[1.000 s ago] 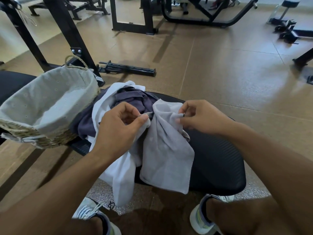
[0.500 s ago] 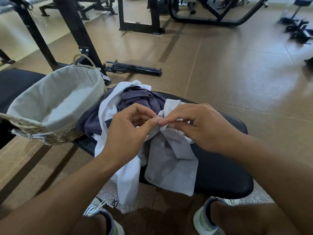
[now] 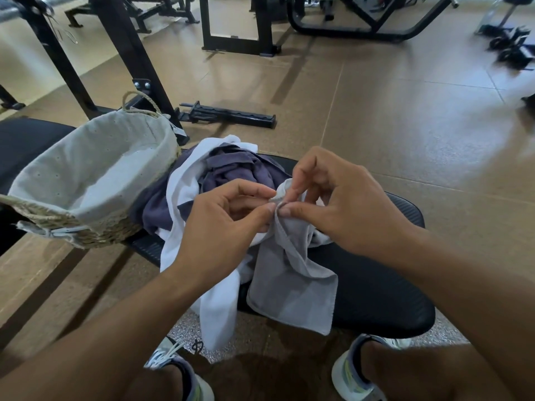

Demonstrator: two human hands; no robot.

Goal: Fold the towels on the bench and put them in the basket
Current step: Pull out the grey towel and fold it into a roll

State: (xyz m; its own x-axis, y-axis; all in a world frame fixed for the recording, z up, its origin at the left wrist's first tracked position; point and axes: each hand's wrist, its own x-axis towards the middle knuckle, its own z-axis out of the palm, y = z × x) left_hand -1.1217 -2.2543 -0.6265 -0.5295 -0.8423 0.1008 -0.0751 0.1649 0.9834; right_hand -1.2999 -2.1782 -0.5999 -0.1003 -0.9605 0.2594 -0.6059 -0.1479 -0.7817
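I pinch the grey towel (image 3: 292, 287) at its top hem between my left hand (image 3: 223, 224) and right hand (image 3: 344, 204), apparently matching corners, so it hangs over the bench's (image 3: 376, 296) near edge, basket (image 3: 95, 180) waiting at the left end.

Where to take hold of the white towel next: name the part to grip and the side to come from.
Grip the white towel by its end hanging off the bench's near edge, coming from the near left. That end hangs free, while its upper part is tangled with the purple towel and lies partly under the grey towel.
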